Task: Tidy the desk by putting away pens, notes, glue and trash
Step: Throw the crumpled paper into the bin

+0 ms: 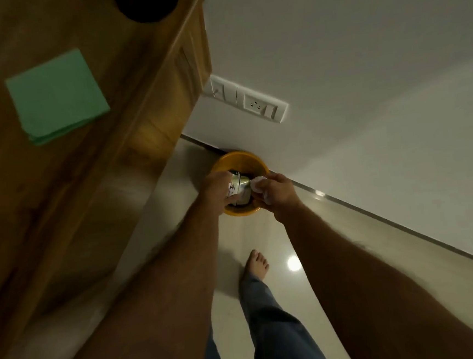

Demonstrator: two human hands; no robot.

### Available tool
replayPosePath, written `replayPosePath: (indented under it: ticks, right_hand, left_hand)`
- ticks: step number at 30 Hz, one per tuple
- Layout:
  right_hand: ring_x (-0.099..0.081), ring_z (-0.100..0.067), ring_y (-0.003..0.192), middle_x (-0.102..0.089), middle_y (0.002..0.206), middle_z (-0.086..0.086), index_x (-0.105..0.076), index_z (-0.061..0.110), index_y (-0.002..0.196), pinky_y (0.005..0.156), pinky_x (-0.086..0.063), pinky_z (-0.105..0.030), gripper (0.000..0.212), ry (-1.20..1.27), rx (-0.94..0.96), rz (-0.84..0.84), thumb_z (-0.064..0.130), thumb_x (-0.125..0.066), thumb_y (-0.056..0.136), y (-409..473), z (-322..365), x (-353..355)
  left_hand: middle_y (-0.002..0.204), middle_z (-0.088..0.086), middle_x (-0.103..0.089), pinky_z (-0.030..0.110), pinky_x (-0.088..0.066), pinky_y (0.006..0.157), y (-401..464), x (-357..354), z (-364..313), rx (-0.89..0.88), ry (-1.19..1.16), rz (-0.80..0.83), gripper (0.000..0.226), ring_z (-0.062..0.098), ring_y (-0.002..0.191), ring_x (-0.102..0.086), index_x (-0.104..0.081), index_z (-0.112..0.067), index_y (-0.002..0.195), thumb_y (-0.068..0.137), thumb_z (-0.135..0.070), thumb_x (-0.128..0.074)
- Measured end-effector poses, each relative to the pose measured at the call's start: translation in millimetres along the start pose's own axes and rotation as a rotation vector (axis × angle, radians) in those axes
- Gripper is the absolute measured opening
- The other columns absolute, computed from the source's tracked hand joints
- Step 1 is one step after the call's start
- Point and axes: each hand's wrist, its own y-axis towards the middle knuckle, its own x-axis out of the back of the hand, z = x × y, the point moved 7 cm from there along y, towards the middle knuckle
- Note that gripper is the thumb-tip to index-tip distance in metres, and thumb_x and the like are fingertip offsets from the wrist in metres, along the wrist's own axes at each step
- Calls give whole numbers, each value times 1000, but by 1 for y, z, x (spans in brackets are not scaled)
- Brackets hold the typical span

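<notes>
Two hands hover over the yellow bin [229, 159] on the floor — your left hand [216, 187] has its fingers curled round a printed wrapper [234, 189], your right hand [281, 194] clenches crumpled white paper [258, 183]. Green notes [56, 96] lie on the desk [113, 161], well apart, up left.

Place: room in a home | Shown by: wooden surface [91, 169] | wall socket plate [261, 106] | tiled floor [263, 234] | bare foot [255, 265]

Both arms outstretched downward — left hand [216, 189] and right hand [278, 191] curled, gripping.
</notes>
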Motion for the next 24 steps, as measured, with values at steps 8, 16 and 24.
replayPosePath:
  ticks: [8, 16, 24]
  right_hand:
    - [-62, -19, 61, -62, 75, -9, -63, 2, 104, 58, -57, -31, 17, 44, -139, -129, 6, -65, 88, 97, -93, 16]
    - [-62, -24, 69, -64, 78, -12, -66, 3, 94, 60, -54, -30, 10, 24, -91, -182, 6, -68, 84, 150, -123, 20]
    - [-61, -25, 66, -64, 84, -17, -62, 0, 102, 60, -55, -34, 23, -5, -116, -196, 7, -71, 83, 170, -126, 26]
  left_hand:
    - [122, 16, -53, 36, -56, 66, 108, -15, 57, 134, -26, -27, 37, 32, 109, -54, -53, -9, 129, 94, -19, -59]
    - [127, 16, -55, 38, -56, 69, 165, -26, 85, 165, -30, -57, 35, 32, 117, -56, -52, -7, 127, 94, -15, -56]
    - [134, 16, -51, 43, -56, 84, 184, -23, 94, 121, 10, -134, 41, 33, 119, -53, -46, -11, 136, 99, -25, -51]
